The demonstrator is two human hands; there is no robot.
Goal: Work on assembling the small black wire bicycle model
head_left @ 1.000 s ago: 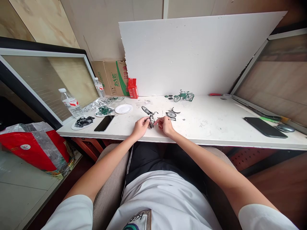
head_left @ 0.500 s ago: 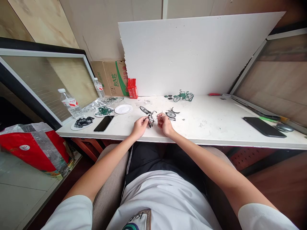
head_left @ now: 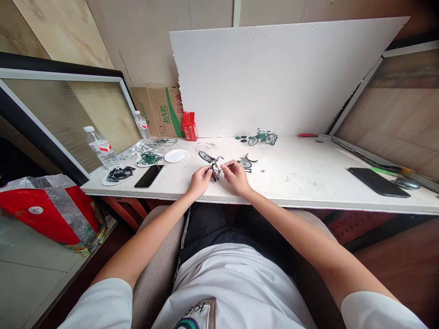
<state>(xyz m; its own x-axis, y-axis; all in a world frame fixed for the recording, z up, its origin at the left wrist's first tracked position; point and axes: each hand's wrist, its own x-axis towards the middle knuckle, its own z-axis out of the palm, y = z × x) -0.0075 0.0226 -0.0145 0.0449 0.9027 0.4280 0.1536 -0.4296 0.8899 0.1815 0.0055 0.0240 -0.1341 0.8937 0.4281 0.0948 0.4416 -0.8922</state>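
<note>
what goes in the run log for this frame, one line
left hand: pinching black model bike frame | right hand: at frame, holding thin part | loose wheel beside | table

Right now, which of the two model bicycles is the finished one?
The green model bicycle standing alone by the white board has both wheels. The black bicycle frame between the left hand and right hand shows one.

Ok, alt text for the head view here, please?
Seen from above, a seated person's left hand and right hand pinch a small black model bicycle over a white table. A finished green model bicycle stands farther back.
</note>
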